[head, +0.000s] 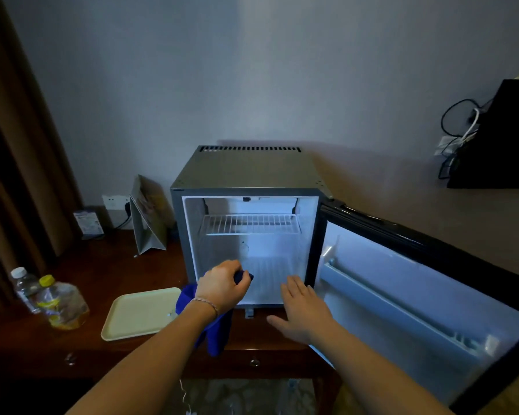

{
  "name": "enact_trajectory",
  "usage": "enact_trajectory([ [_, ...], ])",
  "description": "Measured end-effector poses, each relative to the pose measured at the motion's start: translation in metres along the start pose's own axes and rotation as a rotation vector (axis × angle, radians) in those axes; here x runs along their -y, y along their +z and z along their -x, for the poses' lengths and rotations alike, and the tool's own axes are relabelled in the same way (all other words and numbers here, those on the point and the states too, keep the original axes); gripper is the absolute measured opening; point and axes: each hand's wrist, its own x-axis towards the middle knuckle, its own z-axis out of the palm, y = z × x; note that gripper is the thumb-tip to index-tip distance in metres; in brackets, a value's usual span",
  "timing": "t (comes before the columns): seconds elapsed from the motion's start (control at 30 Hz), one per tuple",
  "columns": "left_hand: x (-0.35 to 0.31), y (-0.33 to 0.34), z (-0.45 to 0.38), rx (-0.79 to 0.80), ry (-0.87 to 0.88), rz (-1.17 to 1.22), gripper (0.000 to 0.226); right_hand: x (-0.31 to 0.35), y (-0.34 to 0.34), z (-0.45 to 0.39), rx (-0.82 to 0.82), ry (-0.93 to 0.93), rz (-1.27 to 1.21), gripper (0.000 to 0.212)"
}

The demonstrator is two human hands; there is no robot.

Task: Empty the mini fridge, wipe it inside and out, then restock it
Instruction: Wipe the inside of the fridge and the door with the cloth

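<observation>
The grey mini fridge [246, 172] stands on a dark wooden desk [108, 274] with its door [426, 283] swung wide to the right. Inside I see only a white wire shelf [249, 224] and a bare white floor. My left hand [222, 284] grips a blue cloth [215, 330] at the fridge's lower front opening; most of the cloth hangs below my wrist. My right hand [301, 310] is flat with straight fingers, at the bottom right of the opening near the door hinge. Two bottles stand at the desk's left: a clear water bottle [24, 287] and a yellow-capped drink bottle [62, 304].
A pale empty tray [138, 314] lies on the desk left of the fridge. Behind it stand a folded card stand [147, 217], a small box [89, 221] and a wall socket with a plug. A brown curtain hangs at left; a black screen with cables is at right.
</observation>
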Motion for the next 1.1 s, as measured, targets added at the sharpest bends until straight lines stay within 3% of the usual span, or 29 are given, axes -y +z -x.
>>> enact_trajectory([
  [0.37, 0.019, 0.073, -0.116, -0.057, 0.179, -0.046, 0.025, -0.023, 0.023, -0.114, 0.091, 0.045, 0.106, 0.091],
  [0.53, 0.064, 0.134, -0.149, -0.106, 0.214, -0.032, 0.039, -0.030, 0.072, -0.179, 0.110, 0.061, 0.037, 0.092],
  [0.77, 0.162, 0.239, -0.135, 0.156, 0.077, -0.277, 0.036, -0.028, 0.145, -0.255, 0.076, 0.054, -0.037, 0.097],
  [0.83, 0.184, 0.255, -0.128, 0.064, 0.126, -0.339, 0.041, -0.024, 0.164, -0.274, -0.005, -0.037, -0.060, 0.094],
  [1.0, 0.213, 0.269, -0.135, -0.222, 0.285, -0.216, 0.055, -0.009, 0.186, -0.319, -0.105, -0.215, -0.291, 0.083],
  [1.03, 0.212, 0.267, -0.136, -0.255, 0.300, -0.271, 0.060, -0.007, 0.189, -0.326, -0.121, -0.239, -0.358, 0.081],
  [1.1, 0.207, 0.257, -0.134, -0.159, 0.260, -0.552, 0.071, -0.005, 0.196, -0.336, -0.153, -0.290, -0.450, 0.080],
])
